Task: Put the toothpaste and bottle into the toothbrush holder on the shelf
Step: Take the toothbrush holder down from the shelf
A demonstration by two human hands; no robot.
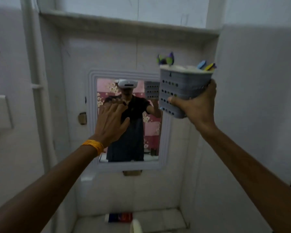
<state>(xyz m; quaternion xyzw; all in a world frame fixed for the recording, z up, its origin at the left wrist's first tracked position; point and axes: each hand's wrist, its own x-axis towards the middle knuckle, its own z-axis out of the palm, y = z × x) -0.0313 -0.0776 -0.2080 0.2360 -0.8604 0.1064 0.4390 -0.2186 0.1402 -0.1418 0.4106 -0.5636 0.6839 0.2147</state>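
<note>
My right hand (196, 105) grips a grey perforated toothbrush holder (183, 88) and holds it up in the air at the upper right, slightly tilted. Several coloured toothbrush handles (166, 58) stick out of its top. My left hand (111, 123) is raised in front of the mirror with fingers spread and nothing in it. A blue and red toothpaste tube (119, 217) lies on the lower ledge at the bottom centre. Just in front of the tube stands a white bottle (136, 227), cut off by the frame's edge.
A white-framed mirror (92, 118) hangs on the tiled wall and reflects a person in a headset. An upper stone shelf (124, 22) runs above it. A white pipe (32, 64) runs down the left wall, beside a switch plate (0, 111).
</note>
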